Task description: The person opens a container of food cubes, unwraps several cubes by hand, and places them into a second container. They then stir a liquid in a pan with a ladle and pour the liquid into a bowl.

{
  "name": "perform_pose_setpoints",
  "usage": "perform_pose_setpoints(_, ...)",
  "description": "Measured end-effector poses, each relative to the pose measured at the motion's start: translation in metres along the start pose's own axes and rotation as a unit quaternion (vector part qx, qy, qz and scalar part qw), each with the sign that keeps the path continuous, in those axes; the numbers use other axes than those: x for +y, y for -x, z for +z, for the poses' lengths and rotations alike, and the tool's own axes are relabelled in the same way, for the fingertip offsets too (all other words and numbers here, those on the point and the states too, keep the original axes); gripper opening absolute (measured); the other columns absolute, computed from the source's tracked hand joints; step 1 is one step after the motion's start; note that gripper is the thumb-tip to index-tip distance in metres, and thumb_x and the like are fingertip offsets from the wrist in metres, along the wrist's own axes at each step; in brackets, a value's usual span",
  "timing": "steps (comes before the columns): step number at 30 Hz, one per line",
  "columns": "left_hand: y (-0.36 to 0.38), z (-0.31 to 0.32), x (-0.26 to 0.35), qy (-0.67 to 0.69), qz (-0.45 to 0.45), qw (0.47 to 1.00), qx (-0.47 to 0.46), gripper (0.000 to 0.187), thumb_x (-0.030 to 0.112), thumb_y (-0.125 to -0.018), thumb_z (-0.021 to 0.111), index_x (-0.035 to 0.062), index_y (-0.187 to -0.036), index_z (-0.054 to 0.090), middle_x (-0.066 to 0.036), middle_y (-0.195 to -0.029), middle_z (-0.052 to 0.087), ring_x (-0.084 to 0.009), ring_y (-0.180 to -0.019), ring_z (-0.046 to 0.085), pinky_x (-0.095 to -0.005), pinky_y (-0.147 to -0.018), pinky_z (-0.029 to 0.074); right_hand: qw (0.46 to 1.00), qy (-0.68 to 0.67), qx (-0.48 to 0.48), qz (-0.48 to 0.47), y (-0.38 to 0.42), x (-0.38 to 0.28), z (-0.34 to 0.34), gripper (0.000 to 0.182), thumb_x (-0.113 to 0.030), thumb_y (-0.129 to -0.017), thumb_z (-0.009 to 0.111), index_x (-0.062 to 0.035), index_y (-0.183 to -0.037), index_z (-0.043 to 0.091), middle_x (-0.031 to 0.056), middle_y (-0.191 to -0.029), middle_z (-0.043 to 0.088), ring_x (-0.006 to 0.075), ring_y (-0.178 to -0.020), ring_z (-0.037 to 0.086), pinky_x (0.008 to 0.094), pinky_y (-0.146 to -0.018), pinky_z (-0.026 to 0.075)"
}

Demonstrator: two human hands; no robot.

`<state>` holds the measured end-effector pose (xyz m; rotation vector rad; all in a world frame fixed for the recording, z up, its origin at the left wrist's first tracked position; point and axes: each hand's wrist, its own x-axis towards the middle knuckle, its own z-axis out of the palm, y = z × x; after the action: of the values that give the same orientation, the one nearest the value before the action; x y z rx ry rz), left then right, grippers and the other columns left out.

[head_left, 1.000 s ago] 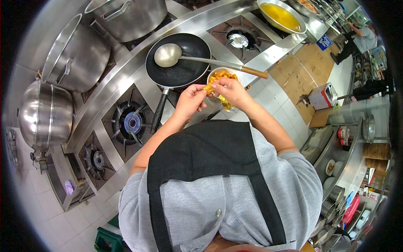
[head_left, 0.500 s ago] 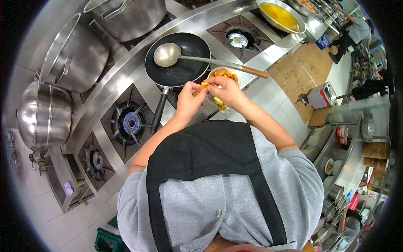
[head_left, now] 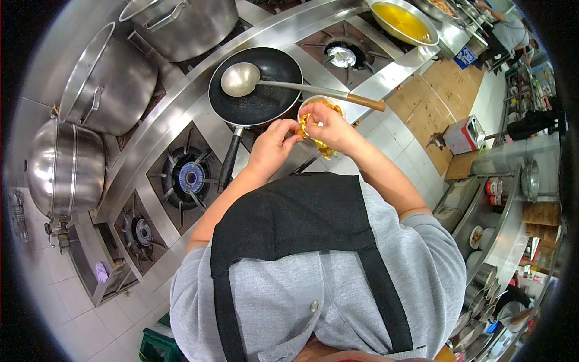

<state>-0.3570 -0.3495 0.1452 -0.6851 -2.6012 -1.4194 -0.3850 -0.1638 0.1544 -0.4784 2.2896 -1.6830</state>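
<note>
My left hand [head_left: 274, 145] and my right hand [head_left: 330, 128] meet near the stove's front edge, pinching a small gold-yellow wrapper [head_left: 303, 128] between their fingertips. Whatever the wrapper holds is too small to make out. Partly hidden behind my right hand is a bowl [head_left: 306, 107] with orange-gold pieces in it. More crinkled yellow wrapping [head_left: 326, 150] shows below that hand. Just beyond my hands sits a black frying pan [head_left: 274, 63]. Across it lies a metal ladle [head_left: 239, 79], its wooden handle reaching out to the right over the bowl.
A blue flame burns on the burner [head_left: 191, 176] at left. Large steel pots [head_left: 114, 84] stand along the back left. A wide pan of yellow liquid [head_left: 401, 23] rests at the far right of the stove. Another person [head_left: 512, 30] is at the upper right.
Both hands have shifted slightly right and down with the small wrapped piece. My right hand has turned and covers more of the bowl. The person at upper right has moved.
</note>
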Motion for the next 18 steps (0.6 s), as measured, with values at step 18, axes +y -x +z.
perform_pose_setpoints(18,0.003,-0.007,-0.039,0.515,-0.178,0.837,-0.051,0.022,0.025,-0.09,0.059,0.0123,-0.101,0.045,-0.005,-0.085,0.061,-0.0044,-0.055,0.05,-0.0142,-0.044,0.038,0.975,-0.209,0.071,-0.023,-0.002,0.008,-0.001,0.026,0.0,-0.08,0.053,-0.0011,-0.106,0.049,0.0031,-0.086,0.054,0.0098,-0.079,0.052,0.0233,-0.072,0.044)
